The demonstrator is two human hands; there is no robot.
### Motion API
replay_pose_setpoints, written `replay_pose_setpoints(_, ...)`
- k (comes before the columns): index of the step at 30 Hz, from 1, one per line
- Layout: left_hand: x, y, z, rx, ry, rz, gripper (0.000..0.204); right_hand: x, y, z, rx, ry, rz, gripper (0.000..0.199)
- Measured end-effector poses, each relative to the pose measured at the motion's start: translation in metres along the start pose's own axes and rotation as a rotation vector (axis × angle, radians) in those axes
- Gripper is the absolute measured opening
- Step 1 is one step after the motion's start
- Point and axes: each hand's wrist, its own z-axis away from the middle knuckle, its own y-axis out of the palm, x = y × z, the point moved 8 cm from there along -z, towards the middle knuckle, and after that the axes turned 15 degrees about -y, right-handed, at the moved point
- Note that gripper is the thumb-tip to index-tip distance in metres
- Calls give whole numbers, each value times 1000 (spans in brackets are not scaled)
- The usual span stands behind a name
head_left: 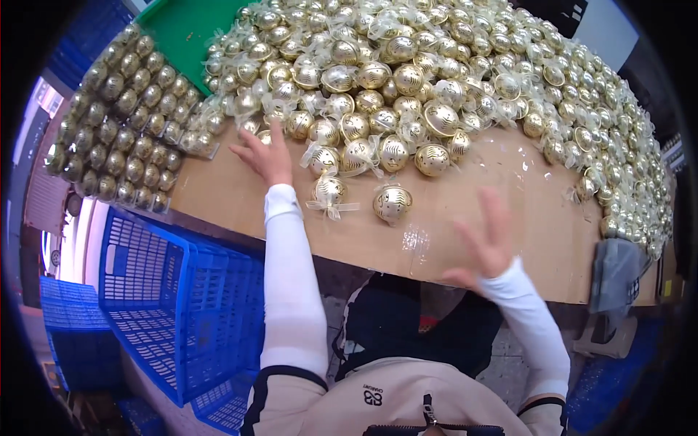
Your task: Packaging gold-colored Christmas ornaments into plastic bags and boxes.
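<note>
A large heap of shiny gold balls [378, 120] with dark swirl patterns, many with sheer pale ribbon bows, covers the far half of the table. At its left front edge is my left hand [269, 156], fingers spread, fingertips close to the nearest balls; whether they touch is unclear. Two balls sit apart in front of the heap: a bowed ball [329, 190] and, to its right, a gold ball [392, 204] with no bow showing. My right hand [487, 240], smeared by motion, hovers over the table's front edge to the right with fingers apart and nothing in them.
Clear trays of gold balls [120, 138] are stacked at the table's left end, beside a green board or bin [182, 36]. Blue plastic crates [185, 312] stand on the floor at left. A grey plastic bag [618, 272] hangs at the table's right front edge.
</note>
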Motion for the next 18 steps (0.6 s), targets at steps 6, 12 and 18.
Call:
replay_pose_setpoints(6, 18, -18, -77, 32, 119, 500, 54, 65, 86, -97, -209, -244, 97, 54)
replay_pose_setpoints(12, 8, 40, -62, 352, 9, 444, 51, 26, 119, -130, -193, -230, 202, 29)
replay_pose_setpoints(18, -36, 51, -18, 241, 115, 213, 52, -33, 90, -117, -185, -295, 285, 24)
